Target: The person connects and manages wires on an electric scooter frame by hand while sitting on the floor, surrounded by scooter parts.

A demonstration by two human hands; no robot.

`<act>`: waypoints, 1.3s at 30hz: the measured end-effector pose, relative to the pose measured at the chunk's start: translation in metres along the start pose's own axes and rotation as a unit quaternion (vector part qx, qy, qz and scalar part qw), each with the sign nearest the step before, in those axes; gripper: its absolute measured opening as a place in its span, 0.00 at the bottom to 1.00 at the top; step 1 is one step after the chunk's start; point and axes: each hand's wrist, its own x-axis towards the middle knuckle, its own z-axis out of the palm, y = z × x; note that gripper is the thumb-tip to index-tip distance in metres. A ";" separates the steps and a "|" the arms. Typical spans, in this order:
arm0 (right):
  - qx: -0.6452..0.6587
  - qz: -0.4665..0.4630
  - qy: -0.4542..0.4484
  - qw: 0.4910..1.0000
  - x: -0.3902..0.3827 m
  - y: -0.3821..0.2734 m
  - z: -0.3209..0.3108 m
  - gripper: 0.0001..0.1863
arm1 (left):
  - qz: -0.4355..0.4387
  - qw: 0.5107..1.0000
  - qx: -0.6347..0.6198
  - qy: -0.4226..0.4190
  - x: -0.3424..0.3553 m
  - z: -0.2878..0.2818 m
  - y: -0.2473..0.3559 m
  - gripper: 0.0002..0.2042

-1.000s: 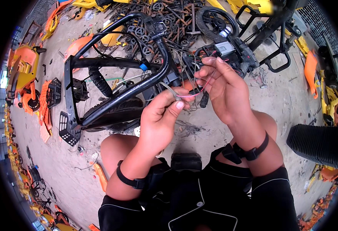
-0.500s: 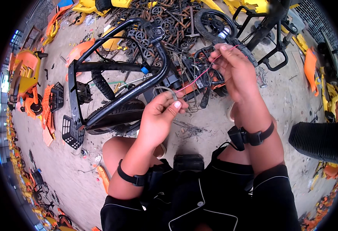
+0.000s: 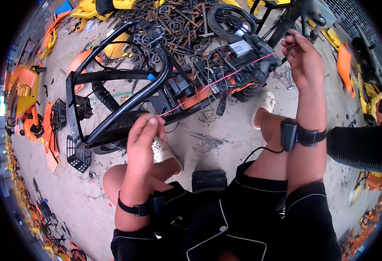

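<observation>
A thin pinkish-red wire runs stretched between my two hands, rising to the right. My left hand pinches its lower end between thumb and fingers, above my left shoe. Farther out on the right, my right hand grips the other part, fingers curled, beside a thick black post. Beneath the wire lies a stripped electric bike: a black tubular frame, an orange lower body and a tangle of loose wires. A silver-topped box sits among its parts. The wire passes above these parts.
A heap of rusty crank and chainring parts lies beyond the frame, next to a black wheel. Orange and yellow body panels lie at both sides. A black ribbed stack stands near my right arm.
My hands have moved apart, the left down and leftward, the right up and rightward. A longer length of red wire shows between them. The grey strip at my left hand no longer shows.
</observation>
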 end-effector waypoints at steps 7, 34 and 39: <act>0.009 0.008 0.114 0.993 0.030 -0.016 -0.063 0.13 | -0.089 0.938 0.288 -0.171 -0.025 -0.019 0.003 0.07; -0.140 0.115 -0.313 0.933 -0.096 0.036 0.083 0.16 | 0.102 0.919 0.362 -0.119 0.003 0.026 -0.013 0.14; -0.188 0.145 -0.462 0.854 -0.108 0.071 0.085 0.15 | -0.038 0.991 -0.029 -0.128 0.022 0.037 -0.009 0.25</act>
